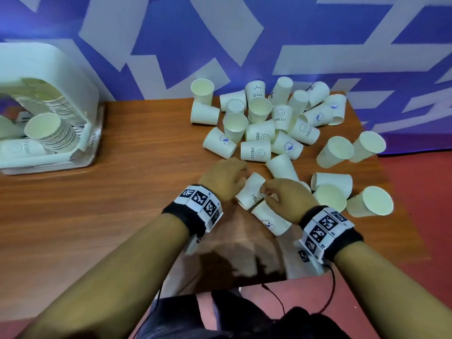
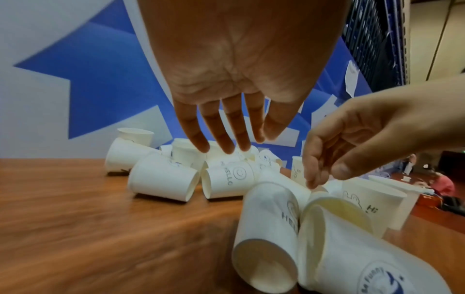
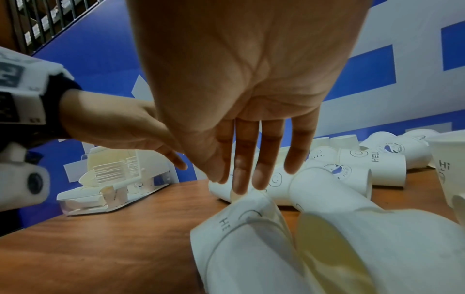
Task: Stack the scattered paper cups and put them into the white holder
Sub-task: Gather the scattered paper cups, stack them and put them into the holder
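A wood-grain tabletop (image 1: 97,228) stood against a blue-and-white wall (image 1: 244,33). Scattered paper cups (image 1: 256,128) lay centre-right, the white holder (image 1: 73,77) upper left. Both hands (image 1: 223,178), (image 1: 286,196) hovered, fingers loosely spread, over one cup (image 1: 249,192).

Matt white paper cups (image 1: 255,150), glossy wood-grain table (image 1: 97,216), smooth white plastic holder (image 1: 73,69)

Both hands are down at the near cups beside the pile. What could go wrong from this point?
1. The HELLO cup lies on its side; the straight fingers of the left hand and right hand hold nothing yet, so it may roll away.
2. Cups at the table's far right edge could be knocked to the floor.
3. The holder sits far left, so a tall stack may topple on the way.
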`<state>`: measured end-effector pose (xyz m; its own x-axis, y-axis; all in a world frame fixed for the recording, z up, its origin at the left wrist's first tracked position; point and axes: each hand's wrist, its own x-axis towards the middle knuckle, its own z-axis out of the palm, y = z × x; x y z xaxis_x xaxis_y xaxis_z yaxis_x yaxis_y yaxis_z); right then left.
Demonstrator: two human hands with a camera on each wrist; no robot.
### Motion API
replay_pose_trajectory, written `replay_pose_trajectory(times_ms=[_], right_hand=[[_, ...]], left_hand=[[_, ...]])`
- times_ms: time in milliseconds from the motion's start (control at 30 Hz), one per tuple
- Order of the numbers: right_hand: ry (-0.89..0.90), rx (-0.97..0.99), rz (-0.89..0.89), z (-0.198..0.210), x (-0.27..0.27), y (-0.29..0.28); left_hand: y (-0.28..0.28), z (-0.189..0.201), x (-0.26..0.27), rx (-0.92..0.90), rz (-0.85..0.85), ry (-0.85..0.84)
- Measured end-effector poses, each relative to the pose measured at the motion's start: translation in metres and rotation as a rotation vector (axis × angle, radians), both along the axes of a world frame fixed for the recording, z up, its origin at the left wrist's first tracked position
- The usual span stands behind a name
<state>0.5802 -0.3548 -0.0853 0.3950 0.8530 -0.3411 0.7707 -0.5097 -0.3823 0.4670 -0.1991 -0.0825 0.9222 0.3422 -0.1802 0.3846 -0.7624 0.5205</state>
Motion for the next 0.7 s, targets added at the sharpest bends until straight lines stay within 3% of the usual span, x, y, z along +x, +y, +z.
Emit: replay_pose_trajectory(times_ms=[333, 500, 700], right_hand=[[0.031, 0.030, 0.046, -0.013, 0.011, -0.015], [0.013, 0.035, 0.060, -0.014, 0.013, -0.018], [-0.043, -0.024, 0.159, -0.011, 0.009, -0.013]], left_hand=[[-0.019, -0.036, 0.044, 0.123, -0.074, 0.100], [-0.020, -0.048, 0.046, 0.174, -0.058, 0.190], [-0.010, -0.049, 0.033, 0.151, -0.016, 0.179]])
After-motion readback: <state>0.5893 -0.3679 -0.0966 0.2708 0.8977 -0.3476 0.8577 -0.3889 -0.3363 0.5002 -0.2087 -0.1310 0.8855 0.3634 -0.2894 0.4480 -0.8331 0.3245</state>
